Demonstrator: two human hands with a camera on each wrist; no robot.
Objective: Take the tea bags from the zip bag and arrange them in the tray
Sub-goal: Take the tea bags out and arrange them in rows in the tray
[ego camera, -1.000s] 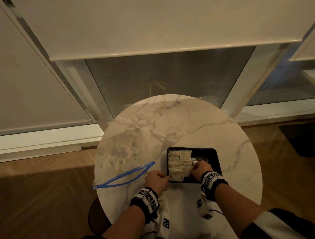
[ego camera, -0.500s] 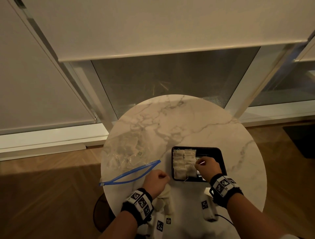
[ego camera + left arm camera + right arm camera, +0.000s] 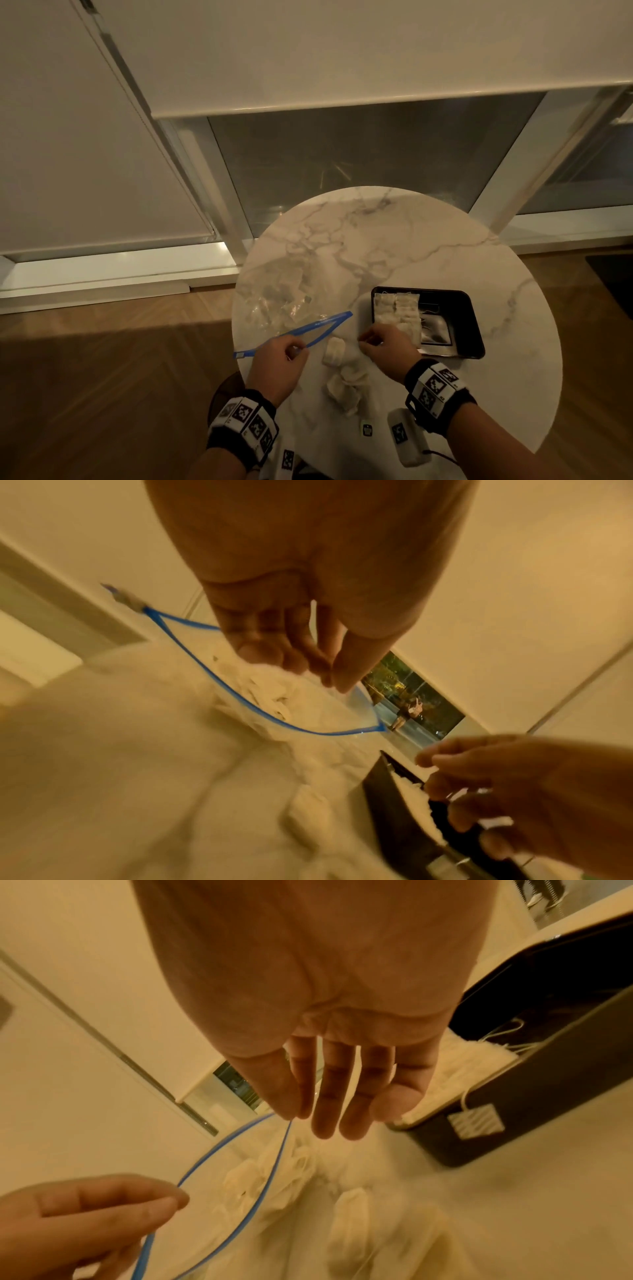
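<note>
Left hand (image 3: pixel 279 363) pinches the zip bag (image 3: pixel 291 308) rim beside the tray (image 3: pixel 469 329), right hand (image 3: pixel 388 349) slack-fingered and empty above loose tea bags (image 3: pixel 334 351), judged light, soft, tearable: grip each by its body.

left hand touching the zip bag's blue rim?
Touching. In the right wrist view the left hand pinches the zip bag's blue rim between thumb and fingers.
</note>
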